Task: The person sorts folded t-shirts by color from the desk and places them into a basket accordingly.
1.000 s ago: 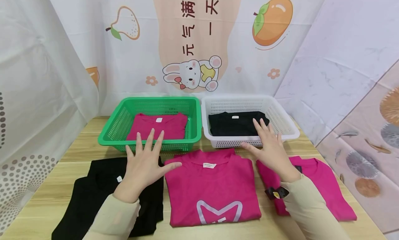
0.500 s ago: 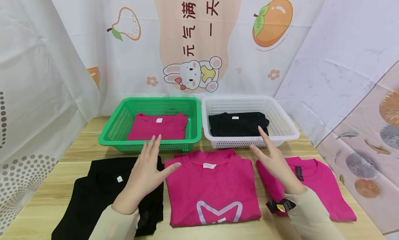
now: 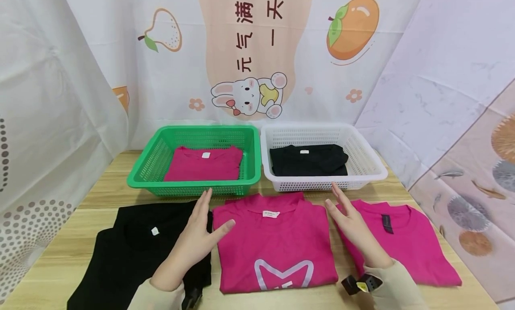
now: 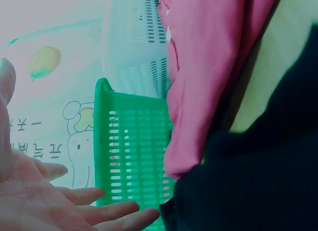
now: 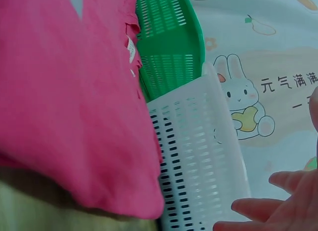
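In the head view my left hand [image 3: 192,240] hovers with straight fingers between the folded black shirt [image 3: 132,252] and the folded pink shirt [image 3: 277,243] with a star print. My right hand [image 3: 356,227] is held in the air between that star shirt and another pink shirt [image 3: 410,238] with a dark neck label. Both palms face inward and neither hand holds anything. The left wrist view shows the left hand's spread fingers [image 4: 112,211] in front of the green basket [image 4: 136,156]. Fingers of the right hand [image 5: 278,206] show at the right wrist view's lower corner.
Behind the shirts, the green basket [image 3: 137,183] holds a folded pink shirt [image 3: 205,167]. Beside it a white basket [image 3: 372,173] contains a folded black shirt [image 3: 307,162]. A printed curtain [image 3: 161,86] hangs behind the wooden table [image 3: 92,189].
Both hands have drawn back from near the baskets toward the person and lowered over the shirts. Their palms have turned inward, and the fingers are less spread. Shirts and baskets stay put.
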Motion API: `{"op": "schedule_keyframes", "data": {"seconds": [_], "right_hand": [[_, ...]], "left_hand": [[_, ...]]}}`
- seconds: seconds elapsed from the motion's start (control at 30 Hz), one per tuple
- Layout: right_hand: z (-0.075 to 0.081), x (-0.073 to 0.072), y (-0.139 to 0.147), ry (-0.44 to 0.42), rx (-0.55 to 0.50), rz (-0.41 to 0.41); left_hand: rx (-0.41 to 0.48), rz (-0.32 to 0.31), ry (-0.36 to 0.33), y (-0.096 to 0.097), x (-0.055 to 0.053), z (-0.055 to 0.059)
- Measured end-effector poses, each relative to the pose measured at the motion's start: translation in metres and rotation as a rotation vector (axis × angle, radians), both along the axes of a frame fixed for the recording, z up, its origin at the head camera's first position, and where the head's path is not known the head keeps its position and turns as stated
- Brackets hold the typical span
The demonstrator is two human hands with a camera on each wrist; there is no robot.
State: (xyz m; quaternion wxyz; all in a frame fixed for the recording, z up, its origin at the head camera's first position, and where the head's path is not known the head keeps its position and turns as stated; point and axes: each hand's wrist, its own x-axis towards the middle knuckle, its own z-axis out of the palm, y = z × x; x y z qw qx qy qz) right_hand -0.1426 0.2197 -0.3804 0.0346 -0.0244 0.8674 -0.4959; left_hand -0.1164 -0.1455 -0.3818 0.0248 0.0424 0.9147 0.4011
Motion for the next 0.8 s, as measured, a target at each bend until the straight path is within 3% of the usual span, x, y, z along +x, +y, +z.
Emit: {"op": "schedule_keyframes", "data": {"seconds": [0.4, 0.6, 0.8], "right_hand": [[-0.017, 0.004, 0.0, -0.092, -0.188, -0.023], [-0.023, 0.003, 0.002, -0.181, -0.298, -0.041], [-0.028, 0.004, 0.006, -0.222, -0.341, -0.053]], "left_hand": [[0.213, 0.01, -0.094, 0.008, 0.01, -0.015], [0.233, 0.025, -0.117, 0.011, 0.01, -0.023], [0.234, 0.052, -0.131, 0.009, 0.011, -0.025]]}}
